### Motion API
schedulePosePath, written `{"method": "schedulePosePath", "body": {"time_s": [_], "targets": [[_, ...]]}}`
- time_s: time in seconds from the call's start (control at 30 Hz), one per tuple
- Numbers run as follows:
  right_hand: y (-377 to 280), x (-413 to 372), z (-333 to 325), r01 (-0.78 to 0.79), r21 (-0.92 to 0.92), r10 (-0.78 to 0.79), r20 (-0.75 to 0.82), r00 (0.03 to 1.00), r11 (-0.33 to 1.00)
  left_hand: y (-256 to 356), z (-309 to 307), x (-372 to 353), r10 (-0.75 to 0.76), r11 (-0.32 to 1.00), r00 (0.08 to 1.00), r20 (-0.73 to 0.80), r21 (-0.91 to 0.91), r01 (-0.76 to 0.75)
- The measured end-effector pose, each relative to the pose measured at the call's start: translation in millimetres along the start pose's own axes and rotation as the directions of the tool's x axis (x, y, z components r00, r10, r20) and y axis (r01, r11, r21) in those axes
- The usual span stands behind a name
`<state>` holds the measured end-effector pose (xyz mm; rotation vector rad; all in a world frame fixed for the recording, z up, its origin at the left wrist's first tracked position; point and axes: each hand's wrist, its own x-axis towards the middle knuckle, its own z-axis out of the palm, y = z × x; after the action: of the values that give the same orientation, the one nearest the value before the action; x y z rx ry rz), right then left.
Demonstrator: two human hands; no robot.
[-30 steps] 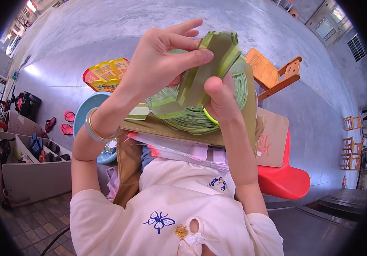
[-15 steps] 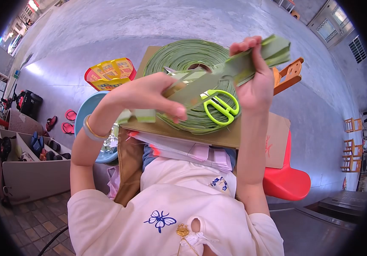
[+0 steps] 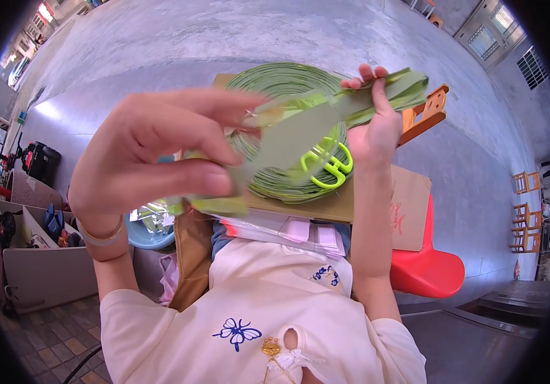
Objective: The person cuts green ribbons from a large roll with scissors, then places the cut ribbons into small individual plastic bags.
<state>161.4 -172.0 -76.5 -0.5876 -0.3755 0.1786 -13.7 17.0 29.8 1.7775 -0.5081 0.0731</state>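
Note:
My right hand point(image 3: 377, 118) is closed around a folded bunch of flat green leaf strips point(image 3: 297, 131), its layered end sticking out past the fingers. On the other side, my left hand point(image 3: 160, 144) is raised close to the camera and blurred. Its thumb and curled fingers grip the bunch's other end, where loose strip ends hang below. Behind the bunch lies a large coil of green strips point(image 3: 275, 77), partly covered. Lime-green-handled scissors point(image 3: 331, 168) rest on the coil; their blades are hidden.
The coil sits on a brown board point(image 3: 320, 206) across my lap, above some papers point(image 3: 300, 232). A light blue basin point(image 3: 150, 235) stands at left, partly hidden. A red chair point(image 3: 432, 272) is at right, with a wooden stool point(image 3: 425, 115) beyond. Shoes fill a rack point(image 3: 45, 269) at far left.
My left hand has come up and left, closer to the camera, now covering the yellow and red bag. My right hand has lowered slightly, still holding the bunch.

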Motion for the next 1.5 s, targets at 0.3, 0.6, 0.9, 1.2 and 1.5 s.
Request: {"method": "schedulePosePath", "body": {"time_s": [0.3, 0.6, 0.9, 1.2, 1.5], "targets": [[19, -29, 36, -0.373, 0.061, 0.356, 0.195, 0.914, 0.926, -25, 32, 83, 0.355, 0.917, 0.932, -0.078, 0.221, -0.331], [21, -46, 41, -0.395, -0.007, 0.374, 0.344, 0.862, 0.918, -68, 27, 92, 0.213, 0.96, 0.924, -0.317, 0.243, -0.138], [-10, -5, 7, -0.41, 0.436, 0.264, 0.358, 0.896, 0.801, -103, 17, 27, -0.46, 0.632, 0.782, 0.42, -0.464, 0.621], [-33, 7, -46, -0.069, 0.16, 0.057, 0.078, 0.995, 0.985, -76, -1, -22, -0.443, 0.768, 0.827, 0.346, -0.329, 0.549], [18, -27, -34, -0.242, -0.115, 0.223, -0.155, 0.962, 0.963, -39, 35, 7, 0.328, 0.944, 0.93, -0.165, 0.107, -0.313]]}}
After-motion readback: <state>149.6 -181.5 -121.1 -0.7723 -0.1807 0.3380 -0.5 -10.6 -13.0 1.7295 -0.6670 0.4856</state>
